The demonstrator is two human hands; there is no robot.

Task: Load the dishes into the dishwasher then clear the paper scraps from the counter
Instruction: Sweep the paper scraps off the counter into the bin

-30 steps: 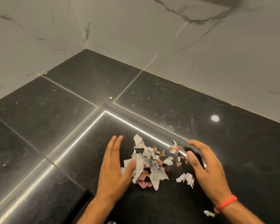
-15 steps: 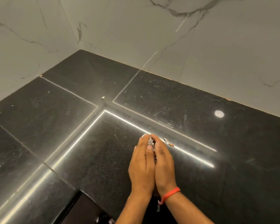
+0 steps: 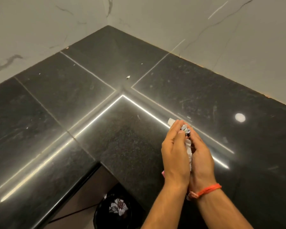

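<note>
Two hands, left hand (image 3: pixel 174 152) and right hand (image 3: pixel 201 156), press one wad of paper scraps (image 3: pixel 188 146) between curled fingers. One stray scrap (image 3: pixel 128 77) lies on the desk (image 3: pixel 106 138), well beyond them.

Dim, glare streaks on counter (image 3: pixel 139 66)
</note>
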